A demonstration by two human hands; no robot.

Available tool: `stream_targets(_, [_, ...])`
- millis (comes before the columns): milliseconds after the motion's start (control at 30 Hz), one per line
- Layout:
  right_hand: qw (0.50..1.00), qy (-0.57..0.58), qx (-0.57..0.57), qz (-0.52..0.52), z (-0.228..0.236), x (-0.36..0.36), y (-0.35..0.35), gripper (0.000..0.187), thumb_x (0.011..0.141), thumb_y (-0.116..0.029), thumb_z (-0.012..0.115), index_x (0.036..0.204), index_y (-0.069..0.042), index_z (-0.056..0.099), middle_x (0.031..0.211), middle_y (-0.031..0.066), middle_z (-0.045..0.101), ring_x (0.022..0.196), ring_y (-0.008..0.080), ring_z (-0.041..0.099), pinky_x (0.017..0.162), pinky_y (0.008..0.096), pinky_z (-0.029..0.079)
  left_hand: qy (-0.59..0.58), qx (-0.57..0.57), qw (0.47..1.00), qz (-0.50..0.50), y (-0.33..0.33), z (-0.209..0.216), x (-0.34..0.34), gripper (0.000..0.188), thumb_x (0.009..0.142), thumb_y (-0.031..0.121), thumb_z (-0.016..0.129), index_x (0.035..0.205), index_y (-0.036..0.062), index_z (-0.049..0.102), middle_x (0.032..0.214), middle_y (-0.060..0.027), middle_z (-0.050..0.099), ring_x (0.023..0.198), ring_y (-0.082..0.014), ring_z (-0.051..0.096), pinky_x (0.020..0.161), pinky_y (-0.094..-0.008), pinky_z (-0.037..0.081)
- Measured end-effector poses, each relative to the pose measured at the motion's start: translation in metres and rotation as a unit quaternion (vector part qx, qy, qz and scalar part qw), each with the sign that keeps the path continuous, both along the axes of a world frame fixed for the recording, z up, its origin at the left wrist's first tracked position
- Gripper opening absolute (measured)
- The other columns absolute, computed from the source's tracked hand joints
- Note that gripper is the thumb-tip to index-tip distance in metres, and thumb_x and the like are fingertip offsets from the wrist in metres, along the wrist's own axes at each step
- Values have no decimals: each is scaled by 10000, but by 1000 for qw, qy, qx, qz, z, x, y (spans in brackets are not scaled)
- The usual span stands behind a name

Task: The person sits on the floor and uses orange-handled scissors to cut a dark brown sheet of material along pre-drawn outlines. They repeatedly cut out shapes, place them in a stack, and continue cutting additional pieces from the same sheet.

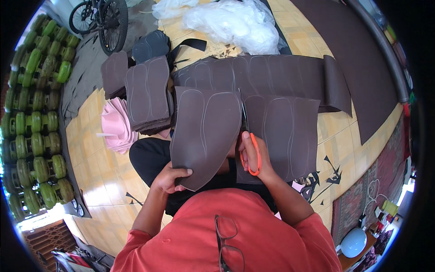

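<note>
A dark brown sheet marked with pale curved sole-like outlines lies across my lap, cut nearly through into a left piece and a right piece. Between the two pieces stand scissors with orange handles, blades pointing away from me in the cut. My right hand has its fingers through the handles. With thumb on top and fingers beneath, my left hand pinches the near lower corner of the left piece. Whether the pieces still join at the far edge is hard to make out.
Beyond my lap lies a longer outlined brown strip. Stacked brown pieces and pink sheets sit to the left. Crumpled clear plastic, a bicycle and green gas cylinders stand around. Dark offcuts litter the tiles.
</note>
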State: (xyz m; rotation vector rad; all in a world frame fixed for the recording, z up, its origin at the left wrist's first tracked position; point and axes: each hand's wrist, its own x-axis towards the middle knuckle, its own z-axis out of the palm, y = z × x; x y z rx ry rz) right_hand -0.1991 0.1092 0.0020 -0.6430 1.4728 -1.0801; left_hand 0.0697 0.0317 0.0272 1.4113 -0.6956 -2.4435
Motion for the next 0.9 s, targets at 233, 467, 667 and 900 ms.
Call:
stream_targets(233, [1000, 12, -8, -7, -9, 2, -20, 575, 967, -538, 390, 730, -25, 495, 483, 21, 400, 361, 118, 420, 345, 263, 343, 3, -10, 1000, 1, -5, -3, 13, 434, 755, -9, 652, 1160, -70, 507, 835, -157, 642, 431, -183, 581, 279, -225, 396])
stream_targets(467, [995, 22, -71, -65, -18, -4, -23, 531, 989, -465, 376, 755, -8, 509, 474, 28, 390, 351, 115, 415, 318, 261, 332, 6, -168, 986, -15, -80, 12, 51, 449, 810, 155, 643, 1146, -98, 486, 773, -206, 651, 496, -279, 646, 354, -303, 500])
stream_targets(667, [993, 32, -60, -99, -31, -17, -8, 531, 993, -454, 368, 779, 8, 519, 501, 34, 413, 352, 114, 417, 312, 256, 343, -240, -293, 924, 59, -183, -37, 100, 449, 855, 152, 646, 1152, -88, 411, 874, -224, 623, 507, -278, 641, 386, -325, 521])
stream_targets(900, [986, -3, -89, -144, -37, -21, 9, 507, 997, -443, 360, 814, 3, 517, 514, 33, 410, 368, 118, 421, 331, 256, 360, -606, -470, 638, -69, -182, -50, 93, 462, 827, 135, 676, 1166, -24, 405, 852, -207, 598, 736, -361, 667, 603, -425, 548])
